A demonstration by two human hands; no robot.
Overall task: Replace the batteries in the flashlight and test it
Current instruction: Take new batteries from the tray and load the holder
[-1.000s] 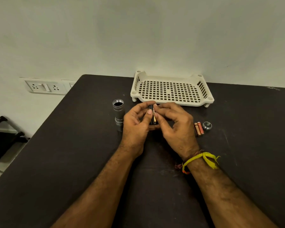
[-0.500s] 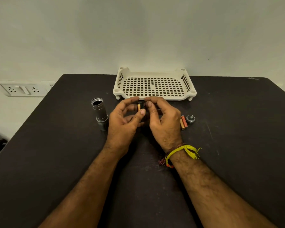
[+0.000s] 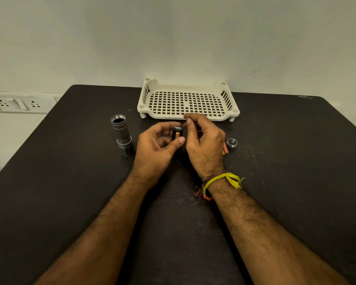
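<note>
My left hand [image 3: 154, 149] grips a small black battery holder [image 3: 177, 133] upright between thumb and fingers; an orange-and-black battery shows in its side. My right hand [image 3: 206, 142] hovers just right of the holder, thumb and forefinger pinched together above its top. Whether they pinch anything is hidden. The grey flashlight body [image 3: 121, 134] stands on the black table [image 3: 70, 182] to the left, its open threaded end up. The tail cap [image 3: 231, 144] lies to the right. Loose orange batteries [image 3: 225, 150] lie beside it, partly hidden by my right hand.
A cream perforated plastic tray [image 3: 144, 95] sits at the table's far edge against the wall, with nothing in it. A wall socket panel [image 3: 19, 103] is off the table's left side. The table's edges run left and right of my arms.
The camera view has shifted, so everything sits further left and lower in frame. My right hand's fingertips have lifted off the battery holder and pinched together; my left hand keeps holding it.
</note>
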